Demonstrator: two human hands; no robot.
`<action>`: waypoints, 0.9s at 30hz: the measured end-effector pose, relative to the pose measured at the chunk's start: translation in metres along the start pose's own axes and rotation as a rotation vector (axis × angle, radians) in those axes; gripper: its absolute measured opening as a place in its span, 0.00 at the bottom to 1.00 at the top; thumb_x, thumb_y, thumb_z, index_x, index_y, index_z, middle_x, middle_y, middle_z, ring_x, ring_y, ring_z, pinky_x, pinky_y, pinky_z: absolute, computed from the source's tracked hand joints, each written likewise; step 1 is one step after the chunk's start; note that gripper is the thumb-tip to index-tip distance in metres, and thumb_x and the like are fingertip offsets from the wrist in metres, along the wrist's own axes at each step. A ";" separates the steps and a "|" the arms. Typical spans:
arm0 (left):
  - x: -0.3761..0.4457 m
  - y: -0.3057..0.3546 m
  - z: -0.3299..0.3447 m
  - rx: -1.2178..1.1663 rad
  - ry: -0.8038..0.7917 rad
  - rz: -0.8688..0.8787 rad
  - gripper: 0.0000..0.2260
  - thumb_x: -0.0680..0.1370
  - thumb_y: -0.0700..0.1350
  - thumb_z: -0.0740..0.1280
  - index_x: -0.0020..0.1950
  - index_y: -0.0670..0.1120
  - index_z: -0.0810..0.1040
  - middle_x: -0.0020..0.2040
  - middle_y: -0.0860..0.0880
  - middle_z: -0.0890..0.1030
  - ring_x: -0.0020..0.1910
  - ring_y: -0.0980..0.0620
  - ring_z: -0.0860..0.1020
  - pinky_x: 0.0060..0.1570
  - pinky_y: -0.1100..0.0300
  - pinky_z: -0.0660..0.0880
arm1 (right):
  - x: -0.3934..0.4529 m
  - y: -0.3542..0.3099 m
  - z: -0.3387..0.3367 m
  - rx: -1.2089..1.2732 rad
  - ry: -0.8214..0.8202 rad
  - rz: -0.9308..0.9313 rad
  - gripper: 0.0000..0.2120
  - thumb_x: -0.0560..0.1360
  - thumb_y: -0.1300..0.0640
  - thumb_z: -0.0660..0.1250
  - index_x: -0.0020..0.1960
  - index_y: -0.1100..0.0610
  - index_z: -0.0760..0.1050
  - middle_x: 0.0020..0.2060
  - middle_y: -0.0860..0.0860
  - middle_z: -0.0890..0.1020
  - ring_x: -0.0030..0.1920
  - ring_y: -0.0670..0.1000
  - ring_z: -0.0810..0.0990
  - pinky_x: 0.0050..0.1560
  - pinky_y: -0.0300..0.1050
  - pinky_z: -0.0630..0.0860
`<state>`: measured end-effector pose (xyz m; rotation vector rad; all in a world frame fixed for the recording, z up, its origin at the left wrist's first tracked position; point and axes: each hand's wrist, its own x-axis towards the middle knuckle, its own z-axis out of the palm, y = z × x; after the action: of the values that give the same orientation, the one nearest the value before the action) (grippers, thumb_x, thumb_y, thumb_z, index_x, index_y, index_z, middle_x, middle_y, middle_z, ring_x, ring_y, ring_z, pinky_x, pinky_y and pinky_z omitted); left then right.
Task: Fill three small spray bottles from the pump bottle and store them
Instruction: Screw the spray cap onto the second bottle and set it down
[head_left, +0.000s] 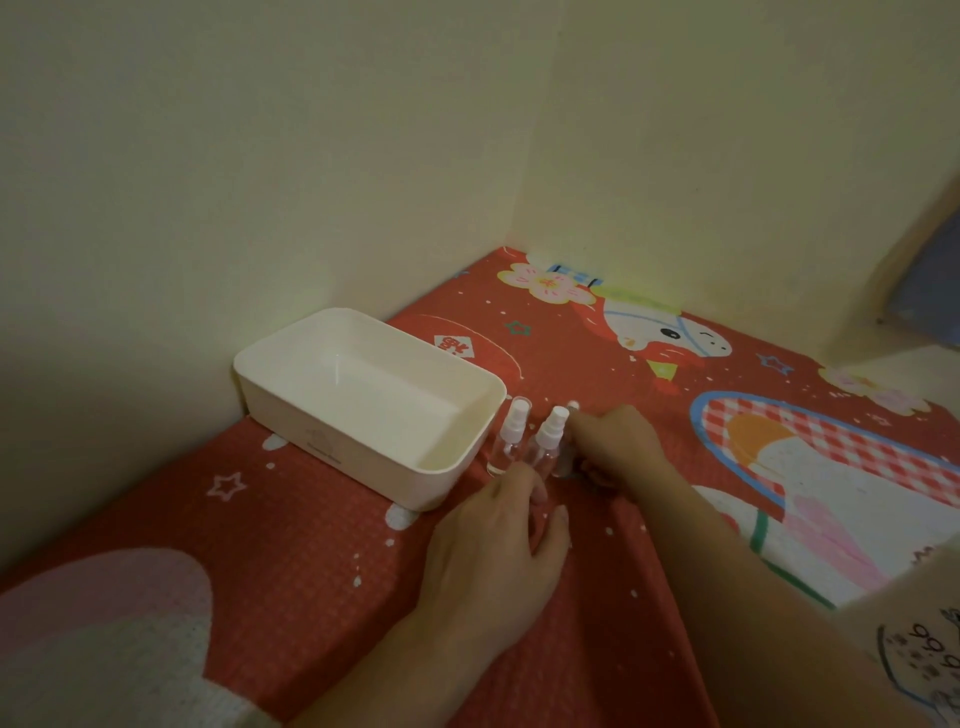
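Third spray bottle (566, 441) mostly hidden behind the right hand (618, 447); only its white cap and a sliver of clear body showing, grip perhaps around it but impossible to confirm. Base of the middle spray bottle (545, 447) covered by left hand (498, 545) fingertips. Blue object (930, 291) cut off at the right edge, blurred beyond identifying.

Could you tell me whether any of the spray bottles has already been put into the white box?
No: the white box holds no bottle, and the spray bottles stand on the red cloth beside it.
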<state>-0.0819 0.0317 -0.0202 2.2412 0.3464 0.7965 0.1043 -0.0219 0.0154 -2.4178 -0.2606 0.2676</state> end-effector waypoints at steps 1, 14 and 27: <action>0.000 0.000 0.000 -0.010 -0.003 0.001 0.07 0.77 0.54 0.65 0.44 0.56 0.67 0.35 0.56 0.74 0.36 0.55 0.75 0.37 0.55 0.75 | -0.001 0.004 -0.002 0.060 -0.002 0.018 0.23 0.68 0.41 0.65 0.32 0.61 0.79 0.26 0.57 0.81 0.26 0.55 0.78 0.34 0.48 0.76; -0.006 0.011 0.000 -0.017 0.040 0.103 0.13 0.73 0.58 0.67 0.54 0.56 0.72 0.48 0.59 0.76 0.45 0.60 0.74 0.44 0.65 0.73 | -0.083 0.035 -0.036 0.463 -0.005 -0.069 0.10 0.71 0.55 0.68 0.44 0.63 0.78 0.37 0.61 0.85 0.38 0.61 0.85 0.39 0.55 0.81; -0.010 0.011 0.003 0.030 0.048 0.236 0.12 0.76 0.51 0.68 0.59 0.52 0.76 0.53 0.57 0.79 0.52 0.57 0.76 0.52 0.66 0.71 | -0.153 0.036 -0.038 0.572 0.050 -0.217 0.19 0.76 0.43 0.65 0.41 0.58 0.82 0.35 0.56 0.84 0.35 0.50 0.81 0.39 0.50 0.75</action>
<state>-0.0880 0.0176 -0.0183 2.3223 0.1170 0.9739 -0.0285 -0.1108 0.0391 -1.8122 -0.3652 0.1552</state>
